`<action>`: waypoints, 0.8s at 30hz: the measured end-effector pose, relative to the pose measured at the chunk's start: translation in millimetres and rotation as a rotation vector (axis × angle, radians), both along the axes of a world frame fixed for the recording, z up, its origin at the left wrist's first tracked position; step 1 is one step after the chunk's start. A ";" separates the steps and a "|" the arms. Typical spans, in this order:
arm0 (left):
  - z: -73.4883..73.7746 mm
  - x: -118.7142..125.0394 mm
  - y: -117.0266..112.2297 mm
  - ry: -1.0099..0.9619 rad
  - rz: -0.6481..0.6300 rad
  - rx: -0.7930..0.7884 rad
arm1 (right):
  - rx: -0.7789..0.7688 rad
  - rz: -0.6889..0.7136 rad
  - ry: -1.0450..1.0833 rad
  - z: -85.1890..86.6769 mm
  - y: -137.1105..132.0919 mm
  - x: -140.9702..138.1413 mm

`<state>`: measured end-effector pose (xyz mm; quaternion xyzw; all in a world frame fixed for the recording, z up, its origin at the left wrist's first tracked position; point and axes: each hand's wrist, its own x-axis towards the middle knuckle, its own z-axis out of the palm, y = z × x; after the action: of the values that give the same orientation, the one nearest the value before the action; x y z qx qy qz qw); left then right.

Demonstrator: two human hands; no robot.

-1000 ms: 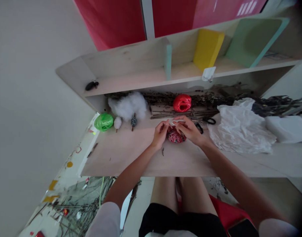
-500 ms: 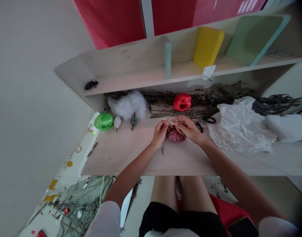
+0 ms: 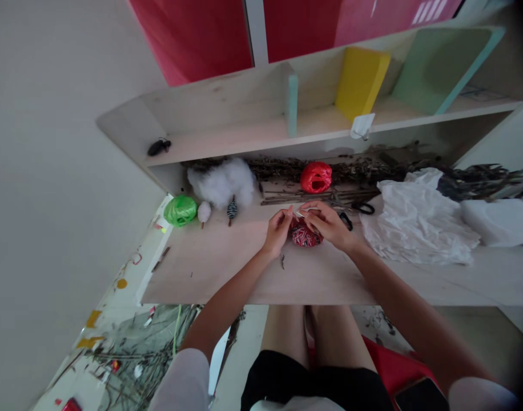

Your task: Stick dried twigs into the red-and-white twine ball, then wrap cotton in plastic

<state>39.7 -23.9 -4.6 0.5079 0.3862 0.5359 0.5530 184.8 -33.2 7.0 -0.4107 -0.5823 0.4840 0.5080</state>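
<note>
Left hand (image 3: 278,231) and right hand (image 3: 325,224) are raised close together over the tabletop (image 3: 201,268), fingers curled and pinching a thin pale strip (image 3: 302,213) between them; its material is too small to tell. Directly under the right hand's fingers, a red-and-white wound ball (image 3: 305,235) sits on the tabletop, touching that hand's edge. Just past the right hand lie black-handled scissors (image 3: 362,208); a red wrapped ball (image 3: 316,177) lies ahead of both hands, on a bundle of dry twigs (image 3: 287,194). Left of the left hand — a green wrapped ball (image 3: 180,210), cotton wadding (image 3: 221,182), a striped wound bobbin (image 3: 232,209). Far right of the right hand, crumpled white plastic (image 3: 415,220).
</note>
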 end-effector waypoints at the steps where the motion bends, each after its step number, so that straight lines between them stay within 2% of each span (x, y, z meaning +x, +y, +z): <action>1: -0.1 -0.1 0.1 -0.003 -0.001 0.003 | 0.002 0.001 0.001 -0.2 0.1 0.0; 24: -0.4 -0.4 -0.3 -0.014 0.015 -0.015 | -0.017 0.010 -0.009 4.0 -3.3 0.1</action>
<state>39.4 -24.2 -5.1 0.4972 0.3901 0.5407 0.5553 184.9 -36.5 11.0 -0.4142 -0.5825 0.4898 0.4993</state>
